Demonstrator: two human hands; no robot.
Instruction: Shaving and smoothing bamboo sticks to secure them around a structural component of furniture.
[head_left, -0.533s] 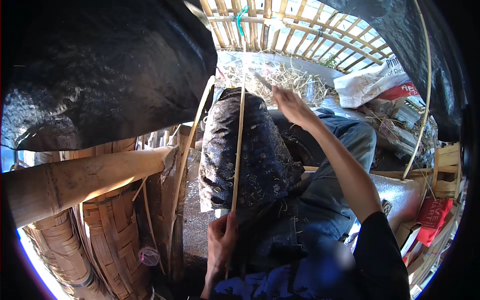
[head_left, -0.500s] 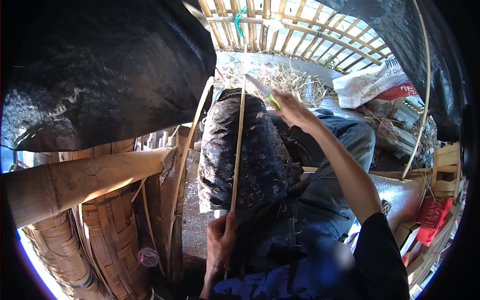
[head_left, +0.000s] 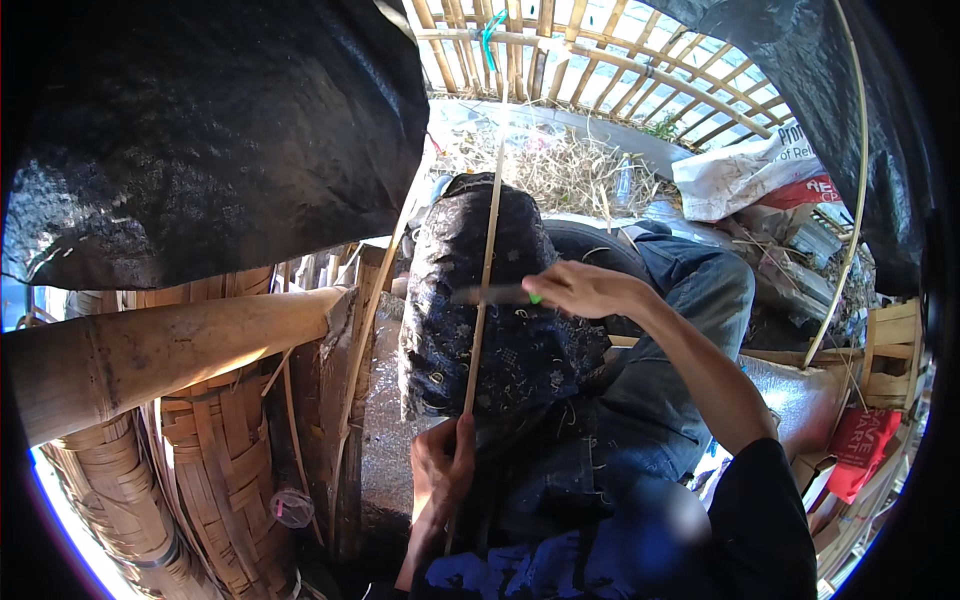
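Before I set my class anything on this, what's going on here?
A person's left hand grips a long, thin, pale strip, which runs away from them over a dark patterned cloth. The right hand holds a green-handled knife, its blurred blade crossing the strip partway along; whether it is cutting is unclear. Loose straw lies beyond.

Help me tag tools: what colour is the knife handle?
Knife handle: green where visible, head view.
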